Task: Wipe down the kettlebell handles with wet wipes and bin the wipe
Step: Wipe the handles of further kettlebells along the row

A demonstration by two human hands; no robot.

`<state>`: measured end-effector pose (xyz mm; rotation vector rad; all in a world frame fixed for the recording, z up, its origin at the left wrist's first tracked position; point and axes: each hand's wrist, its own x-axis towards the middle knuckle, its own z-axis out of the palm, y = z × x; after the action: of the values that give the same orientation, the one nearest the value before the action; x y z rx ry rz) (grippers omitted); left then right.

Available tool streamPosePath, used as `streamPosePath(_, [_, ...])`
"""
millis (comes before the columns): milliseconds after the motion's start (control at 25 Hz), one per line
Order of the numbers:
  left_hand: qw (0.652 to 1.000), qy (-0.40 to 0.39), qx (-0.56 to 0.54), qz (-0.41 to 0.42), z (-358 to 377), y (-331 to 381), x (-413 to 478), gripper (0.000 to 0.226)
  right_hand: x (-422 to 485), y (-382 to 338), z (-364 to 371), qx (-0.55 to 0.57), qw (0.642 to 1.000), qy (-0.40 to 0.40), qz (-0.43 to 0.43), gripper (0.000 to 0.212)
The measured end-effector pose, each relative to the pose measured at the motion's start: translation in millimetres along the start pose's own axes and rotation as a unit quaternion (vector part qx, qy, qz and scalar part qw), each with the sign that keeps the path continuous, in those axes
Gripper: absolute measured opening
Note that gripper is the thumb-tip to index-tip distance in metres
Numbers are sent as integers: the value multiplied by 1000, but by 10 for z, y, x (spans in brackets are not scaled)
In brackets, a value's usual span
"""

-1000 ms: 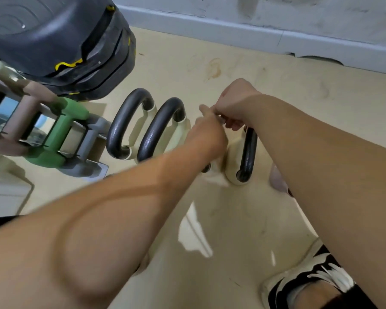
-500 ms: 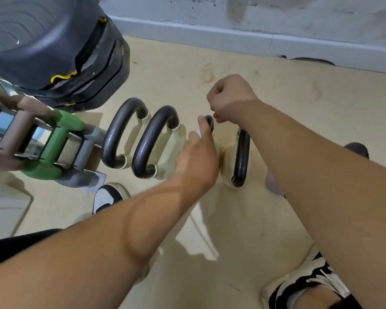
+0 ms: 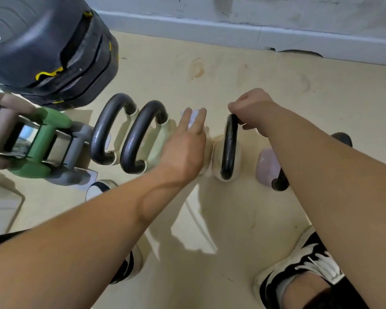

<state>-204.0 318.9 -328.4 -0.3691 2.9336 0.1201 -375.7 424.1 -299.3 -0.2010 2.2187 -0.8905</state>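
Left hand [image 3: 185,146]: fingers straight, laid flat on the wet wipe [image 3: 195,115]; thumb hidden.
Wet wipe: white, under the left fingertips, just left of the gripped kettlebell handle [image 3: 229,148].
Right hand [image 3: 252,108]: fist curled round the top of that black handle.
Floor, left: green dumbbell [image 3: 40,143] on a rack.

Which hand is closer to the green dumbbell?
Left. The left hand is some way right of the green dumbbell; the right hand is even farther right, gripping a black kettlebell handle.
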Motion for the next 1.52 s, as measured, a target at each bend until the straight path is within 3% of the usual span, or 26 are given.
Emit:
streamPosePath(120, [994,61,-34,85,103,54,-561,51,-62,26,58,26,999,21,8,30])
streamPosePath(240, [988,-20,-96,122,123,288,-1011,50,-184,21,93,51,998,42,7,14])
streamPosePath(360, [958,-47,-277,-51,120,415,-1164,30,-240,55,99,95,994,44,9,4])
streamPosePath(480, [878,-2,-414,-240,26,409,-1001,15,-222,108,73,131,991,36,18,8])
streamPosePath(560, [844,25,-456,-282,-96,407,-764,17,-208,139,36,141,989,17,25,21])
streamPosePath(680, [794,102,-529,-282,-361,461,-299,20,-187,204,-47,160,986,-18,32,28])
streamPosePath(760, [799,130,-529,-257,-532,586,-63,25,-155,236,-85,158,986,-48,27,26])
streamPosePath(880, [835,67,-504,-211,-525,989,13,42,-107,247,-123,160,984,-64,36,25])
streamPosePath(960, [862,77,-446,-227,-327,1167,-133,41,-88,233,-142,154,984,-75,38,25])
streamPosePath(1120, [842,115,-454,-268,-100,1190,-406,51,-55,198,-144,157,984,-72,54,23])
streamPosePath(1240, [873,0,-415,-256,-268,1183,-58,54,-21,193,-131,161,982,-67,65,22])
streamPosePath(1320, [917,-94,-276,-270,-378,1118,249,43,0,224,-141,159,983,-64,72,30])
streamPosePath(1440, [818,-136,-428,-359,-492,859,764,31,10,283,-178,175,980,-78,61,26])
streamPosePath(1480, [828,-127,-407,-364,-597,919,738,33,8,287,-192,182,978,-89,57,26])
streamPosePath(1520, [869,-98,-369,-315,-509,961,733,40,5,285,-204,183,977,-96,55,26])
